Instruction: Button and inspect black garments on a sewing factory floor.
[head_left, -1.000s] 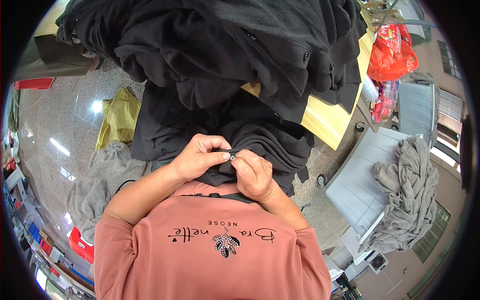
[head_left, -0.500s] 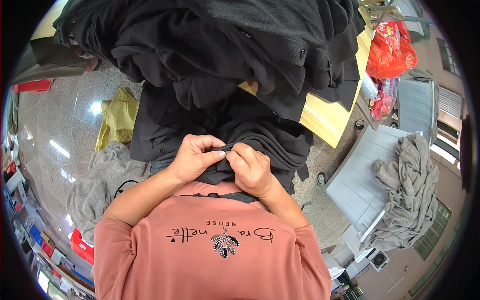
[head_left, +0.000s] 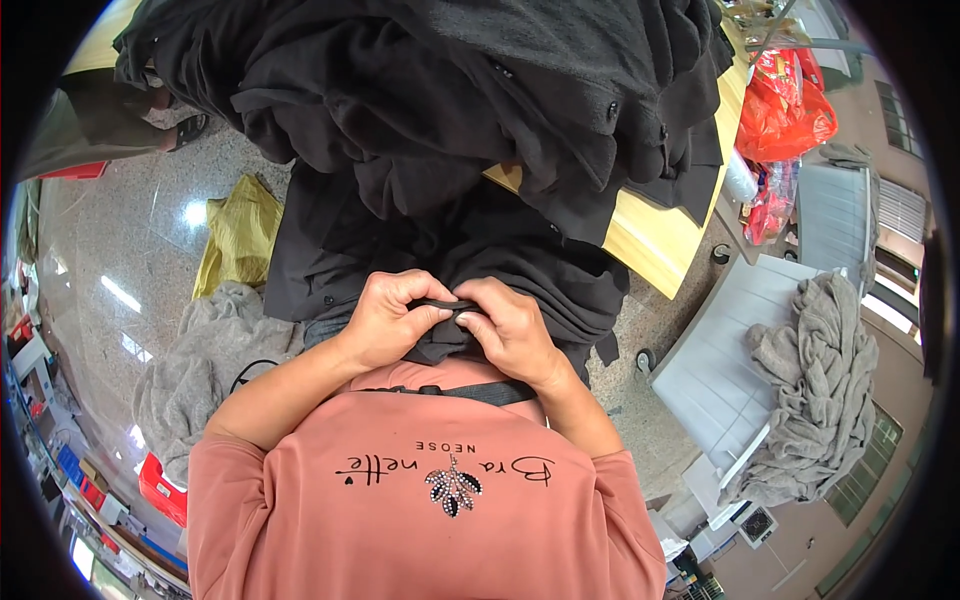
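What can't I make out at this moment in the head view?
All in the head view:
Black cloth: the pinched part is covered by the left hand and right hand.
Black pile: its far end is cut off by the top edge.
Table: mostly hidden under that pile.
Another person's leg: cut off by the dark left rim.
Red bag: its plastic hides any contents.

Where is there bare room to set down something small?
Bare: the table's near right corner, beside the dark clothes; the floor left of the yellow bundle, below another person's shoe. Crowded: most of the table, under dark clothes; the lap, where left hand and right hand pinch black cloth.
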